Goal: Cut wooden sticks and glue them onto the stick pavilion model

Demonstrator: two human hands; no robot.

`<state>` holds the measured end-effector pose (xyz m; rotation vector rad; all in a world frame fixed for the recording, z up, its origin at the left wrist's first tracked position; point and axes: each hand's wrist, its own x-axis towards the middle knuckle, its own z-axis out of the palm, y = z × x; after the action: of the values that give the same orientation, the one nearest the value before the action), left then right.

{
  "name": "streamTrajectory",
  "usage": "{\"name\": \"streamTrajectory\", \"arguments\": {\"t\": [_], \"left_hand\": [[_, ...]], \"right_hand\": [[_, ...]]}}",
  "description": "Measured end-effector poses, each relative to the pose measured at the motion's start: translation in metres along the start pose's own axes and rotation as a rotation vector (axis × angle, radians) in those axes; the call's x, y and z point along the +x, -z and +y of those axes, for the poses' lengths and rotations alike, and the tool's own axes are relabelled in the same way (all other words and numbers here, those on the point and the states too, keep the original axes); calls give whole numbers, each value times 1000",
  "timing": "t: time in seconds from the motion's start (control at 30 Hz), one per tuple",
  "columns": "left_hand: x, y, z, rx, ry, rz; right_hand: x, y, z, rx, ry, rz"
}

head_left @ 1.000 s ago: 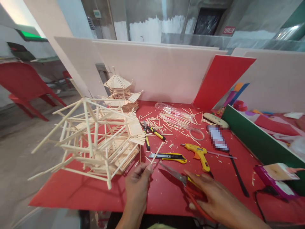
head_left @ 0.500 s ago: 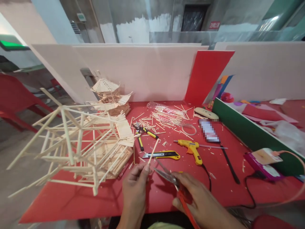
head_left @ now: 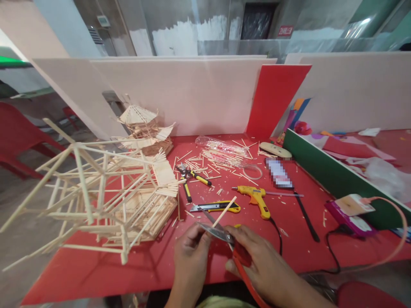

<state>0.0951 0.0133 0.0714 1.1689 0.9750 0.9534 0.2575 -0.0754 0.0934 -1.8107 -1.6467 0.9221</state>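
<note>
My left hand [head_left: 192, 259] pinches a thin wooden stick [head_left: 227, 208], which slants up to the right from the fingertips. In my right hand [head_left: 260, 256] is a pair of scissors with red handles [head_left: 244, 271]. Their blades are parted and cross the stick near my left fingers; whether they touch it I cannot tell. Just beyond my hands lies a yellow utility knife [head_left: 216, 207]. A yellow glue gun [head_left: 257, 198] rests to its right, and yellow-and-black pliers [head_left: 189, 176] lie farther back on the left.
A large stick framework [head_left: 93, 184] fills the left side, with a smaller stick pagoda [head_left: 139, 117] behind it. Loose sticks [head_left: 221, 154] are scattered at the back of the red table [head_left: 154, 273]. A phone [head_left: 278, 172], a green board [head_left: 324, 164] and cables stand or lie right.
My left hand has moved right and the stick has tilted further right. The scissor blades now cross the stick, where before they were apart from it. The view has shifted slightly.
</note>
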Motion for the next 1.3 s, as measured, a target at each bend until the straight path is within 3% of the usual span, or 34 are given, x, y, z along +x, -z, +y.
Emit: {"name": "streamTrajectory", "arguments": {"t": [0.37, 0.57, 0.7, 0.97, 1.17, 1.3], "left_hand": [[2, 1, -1, 233, -138, 3], [3, 7, -1, 454, -393, -30], [2, 10, 0, 550, -543, -52], [3, 10, 11, 514, -417, -197], [1, 10, 10, 475, -320, -173], [-1, 10, 8, 389, -169, -127]], "right_hand": [[2, -8, 2, 95, 11, 37], [4, -20, 10, 159, 23, 92], [6, -18, 7, 163, 25, 89], [7, -9, 1, 157, 17, 48], [6, -15, 8, 147, 44, 62], [7, -10, 5, 189, 38, 44]]}}
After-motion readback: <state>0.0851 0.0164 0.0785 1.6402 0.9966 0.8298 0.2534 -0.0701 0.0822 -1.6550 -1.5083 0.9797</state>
